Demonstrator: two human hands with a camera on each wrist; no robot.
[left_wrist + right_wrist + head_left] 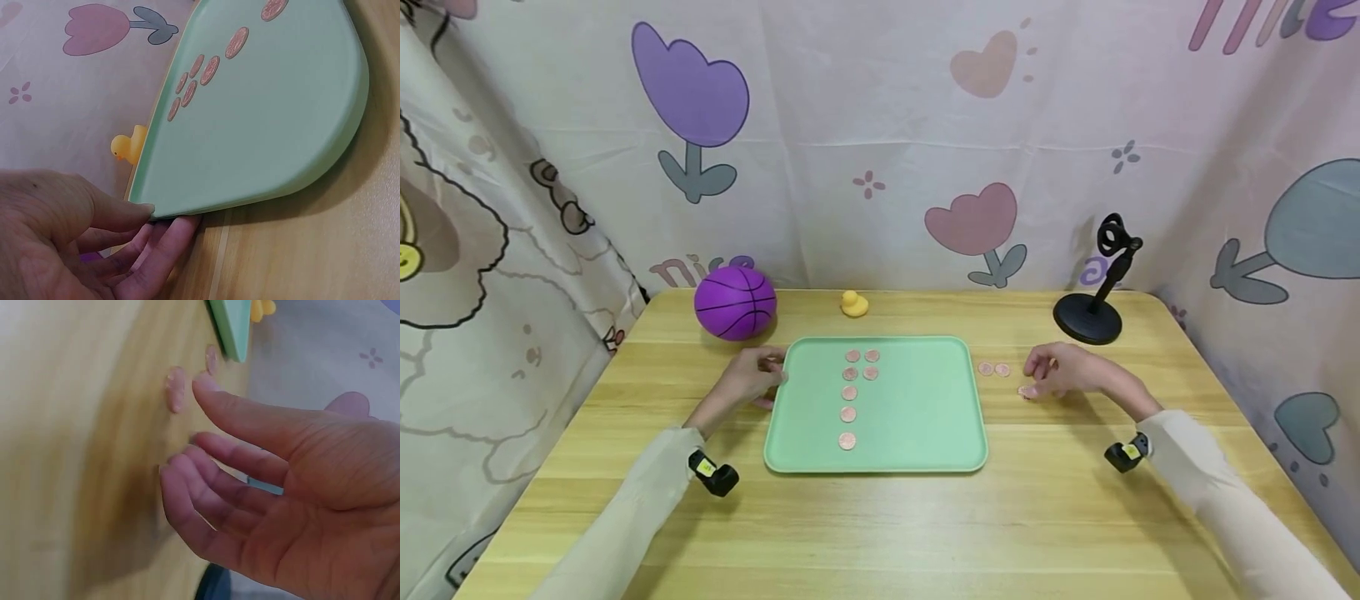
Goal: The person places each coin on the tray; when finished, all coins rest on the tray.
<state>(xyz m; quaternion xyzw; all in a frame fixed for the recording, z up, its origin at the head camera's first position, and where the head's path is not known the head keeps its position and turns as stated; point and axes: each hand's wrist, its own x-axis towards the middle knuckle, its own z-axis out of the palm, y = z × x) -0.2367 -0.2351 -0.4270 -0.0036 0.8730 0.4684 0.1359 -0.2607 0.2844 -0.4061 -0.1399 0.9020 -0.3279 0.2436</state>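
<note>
In the head view, a mint-green tray [917, 408] lies on the table with several copper-coloured coins [847, 414] on it, arranged in a column with a short second column beside its top. My left hand [754, 375] pinches the tray's left edge, thumb on the rim and fingers below, as the left wrist view shows. Right of the tray are two coins [1002, 369] on the table, and another coin [1026, 392] lies by my right hand's [1063, 371] fingertips. In the right wrist view that hand's thumb and bent fingers stand apart with nothing seen between them.
A purple basketball [735, 303] sits at the back left, and a yellow rubber duck [853, 303] is behind the tray. At the back right stands a black stand [1088, 318] with a round base. Patterned cloth [850, 100] hangs behind the wooden table [880, 533].
</note>
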